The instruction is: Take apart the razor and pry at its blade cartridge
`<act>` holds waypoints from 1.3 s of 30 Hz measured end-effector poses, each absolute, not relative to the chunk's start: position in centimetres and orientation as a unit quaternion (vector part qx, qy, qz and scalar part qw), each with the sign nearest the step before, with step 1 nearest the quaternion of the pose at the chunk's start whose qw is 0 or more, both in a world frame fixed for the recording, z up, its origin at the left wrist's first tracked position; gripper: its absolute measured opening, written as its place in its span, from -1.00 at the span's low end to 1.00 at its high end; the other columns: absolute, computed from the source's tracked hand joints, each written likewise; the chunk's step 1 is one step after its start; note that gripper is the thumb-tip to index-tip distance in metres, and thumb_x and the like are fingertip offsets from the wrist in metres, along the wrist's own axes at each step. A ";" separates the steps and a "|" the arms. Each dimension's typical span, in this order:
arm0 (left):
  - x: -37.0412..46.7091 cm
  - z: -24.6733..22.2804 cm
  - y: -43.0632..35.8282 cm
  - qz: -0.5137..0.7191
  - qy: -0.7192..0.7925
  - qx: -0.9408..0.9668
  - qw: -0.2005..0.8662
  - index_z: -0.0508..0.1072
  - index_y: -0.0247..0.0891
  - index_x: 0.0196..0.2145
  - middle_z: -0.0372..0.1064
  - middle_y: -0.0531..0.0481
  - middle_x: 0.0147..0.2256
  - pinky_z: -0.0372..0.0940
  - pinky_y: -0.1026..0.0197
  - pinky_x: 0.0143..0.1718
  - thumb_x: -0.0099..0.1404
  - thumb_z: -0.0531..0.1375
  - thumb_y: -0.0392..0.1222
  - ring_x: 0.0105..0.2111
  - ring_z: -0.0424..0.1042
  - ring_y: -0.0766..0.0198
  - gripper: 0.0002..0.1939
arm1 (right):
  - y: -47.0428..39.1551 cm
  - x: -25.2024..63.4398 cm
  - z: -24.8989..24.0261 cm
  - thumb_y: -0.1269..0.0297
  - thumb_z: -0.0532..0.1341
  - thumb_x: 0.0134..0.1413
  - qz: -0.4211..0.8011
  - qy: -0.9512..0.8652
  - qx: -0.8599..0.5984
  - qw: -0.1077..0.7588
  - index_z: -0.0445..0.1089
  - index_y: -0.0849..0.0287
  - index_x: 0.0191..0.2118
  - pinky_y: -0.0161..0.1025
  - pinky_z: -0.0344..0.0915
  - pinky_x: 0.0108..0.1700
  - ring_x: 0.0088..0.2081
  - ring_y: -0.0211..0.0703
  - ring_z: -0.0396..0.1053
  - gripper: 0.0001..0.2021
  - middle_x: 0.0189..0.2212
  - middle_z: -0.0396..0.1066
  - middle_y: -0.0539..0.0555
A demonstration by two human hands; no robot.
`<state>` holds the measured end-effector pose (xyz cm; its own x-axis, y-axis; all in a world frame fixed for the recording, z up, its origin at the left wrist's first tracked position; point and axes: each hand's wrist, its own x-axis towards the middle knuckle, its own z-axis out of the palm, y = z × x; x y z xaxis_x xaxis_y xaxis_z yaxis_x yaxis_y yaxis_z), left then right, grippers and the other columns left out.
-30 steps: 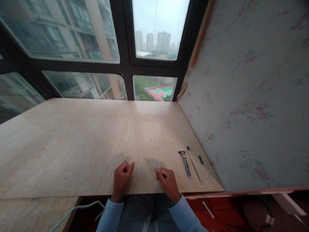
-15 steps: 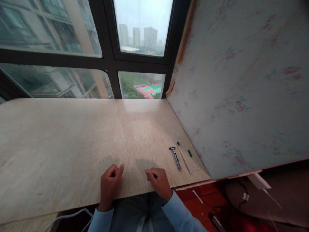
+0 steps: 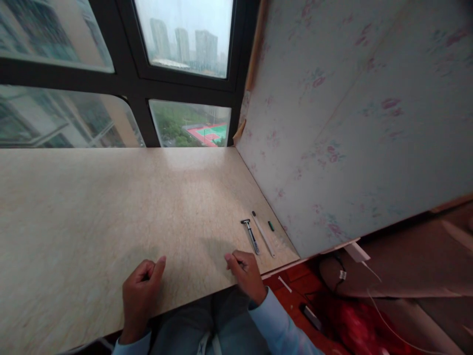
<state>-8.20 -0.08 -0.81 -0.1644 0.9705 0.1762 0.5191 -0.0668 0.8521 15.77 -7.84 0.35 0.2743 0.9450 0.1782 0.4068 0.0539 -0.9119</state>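
Observation:
My left hand is curled into a loose fist above the near part of the pale tabletop, thumb pointing up and forward, with nothing visible in it. My right hand, closed the same way, hovers near the front edge. Just beyond it lies a razor with a dark and silver handle, its head facing the window. Beside the razor is a slim white stick with a dark tip. A short dark green piece, too small to identify, lies nearest the wall.
A floral-papered wall borders the table on the right. Dark-framed windows rise along the far edge. Below to the right, a white box with a cable juts out over the red floor.
The view has swung to the right, so table and objects appear further left. My hands sit wider apart, and the right one appears closer to the razor. Both stay closed.

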 end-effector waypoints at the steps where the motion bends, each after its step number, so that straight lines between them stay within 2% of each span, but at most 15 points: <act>1: -8.2 -0.8 -0.1 0.429 0.630 0.590 0.265 0.05 -0.19 -0.65 -0.06 0.16 -0.64 0.05 0.28 -0.53 0.19 0.19 0.08 -0.61 0.03 0.38 -0.53 | -8.2 16.8 0.6 0.00 0.06 0.29 0.257 -0.527 -0.642 0.494 0.32 0.18 -0.62 -0.32 0.08 -0.47 -0.57 -0.28 0.25 -0.49 -0.68 0.22 -0.06; 5: -7.9 -0.6 -0.2 0.429 0.634 0.586 0.267 0.06 -0.19 -0.65 -0.05 0.17 -0.65 0.04 0.27 -0.53 0.19 0.19 0.07 -0.61 0.01 0.38 -0.53 | -9.7 21.4 1.5 0.00 0.08 0.27 0.180 -0.483 -0.713 0.475 0.32 0.17 -0.55 -0.31 0.11 -0.45 -0.52 -0.24 0.24 -0.55 -0.62 0.25 -0.05; 8: -7.8 -0.3 -0.2 0.435 0.633 0.583 0.267 0.06 -0.20 -0.65 -0.06 0.17 -0.65 0.04 0.27 -0.53 0.19 0.20 0.05 -0.61 0.01 0.38 -0.53 | -10.9 23.9 1.5 0.03 0.14 0.21 0.154 -0.458 -0.750 0.451 0.41 0.19 -0.36 -0.28 0.23 -0.35 -0.43 -0.18 0.34 -0.68 -0.48 0.41 0.02; 12: -7.8 -0.1 -0.3 0.439 0.624 0.587 0.270 0.07 -0.20 -0.65 -0.05 0.17 -0.65 0.04 0.27 -0.52 0.18 0.21 0.03 -0.61 0.02 0.39 -0.54 | -11.9 25.3 0.9 0.05 0.15 0.16 0.137 -0.445 -0.779 0.420 0.45 0.23 -0.20 -0.23 0.29 -0.31 -0.41 -0.12 0.39 -0.67 -0.42 0.48 0.10; 18: -7.8 -0.2 -0.2 0.429 0.630 0.588 0.271 0.06 -0.20 -0.66 -0.04 0.17 -0.65 0.04 0.26 -0.53 0.18 0.20 0.03 -0.61 0.02 0.38 -0.54 | -10.5 24.5 1.0 0.01 0.12 0.19 0.180 -0.478 -0.789 0.342 0.49 0.21 -0.17 -0.25 0.21 -0.40 -0.48 -0.12 0.39 -0.62 -0.57 0.45 0.04; 22: -7.7 -0.1 -0.2 0.433 0.625 0.590 0.271 0.07 -0.19 -0.66 -0.04 0.16 -0.66 0.04 0.26 -0.53 0.18 0.20 0.02 -0.61 0.03 0.38 -0.55 | -8.6 23.9 1.8 0.01 0.16 0.19 0.131 -0.486 -0.823 0.263 0.51 0.19 -0.13 -0.25 0.13 -0.41 -0.49 -0.11 0.40 -0.63 -0.60 0.44 0.02; 29: -7.8 -0.3 -0.2 0.442 0.621 0.586 0.274 0.05 -0.19 -0.66 -0.05 0.16 -0.65 0.03 0.26 -0.53 0.18 0.20 0.02 -0.61 0.02 0.38 -0.54 | -8.4 26.8 3.6 0.12 0.15 0.19 0.079 -0.461 -0.863 0.193 0.54 0.19 -0.12 -0.24 0.14 -0.39 -0.44 -0.08 0.45 -0.68 -0.53 0.48 0.06; 31: -7.7 -0.3 -0.3 0.442 0.620 0.587 0.275 0.05 -0.19 -0.66 -0.05 0.17 -0.65 0.03 0.26 -0.52 0.18 0.20 0.02 -0.60 0.02 0.38 -0.54 | -9.2 27.9 3.7 0.14 0.17 0.19 0.074 -0.449 -0.878 0.149 0.51 0.20 -0.06 -0.24 0.17 -0.36 -0.38 -0.04 0.49 -0.67 -0.48 0.52 0.10; 35: -7.7 -0.2 -0.3 0.441 0.620 0.588 0.274 0.06 -0.20 -0.66 -0.05 0.17 -0.65 0.03 0.25 -0.51 0.18 0.21 0.02 -0.60 0.01 0.38 -0.54 | -11.3 28.8 2.7 0.12 0.23 0.14 0.078 -0.463 -0.880 0.073 0.37 0.27 0.12 -0.20 0.25 -0.28 -0.27 0.07 0.53 -0.52 -0.37 0.56 0.20; 39: -7.6 0.0 -0.4 0.440 0.624 0.584 0.275 0.07 -0.20 -0.66 -0.03 0.17 -0.65 0.03 0.25 -0.50 0.18 0.22 0.03 -0.60 0.03 0.38 -0.53 | -12.6 28.7 1.5 0.09 0.22 0.17 0.071 -0.471 -0.874 0.094 0.42 0.16 0.02 -0.19 0.28 -0.27 -0.25 0.07 0.53 -0.63 -0.32 0.56 0.20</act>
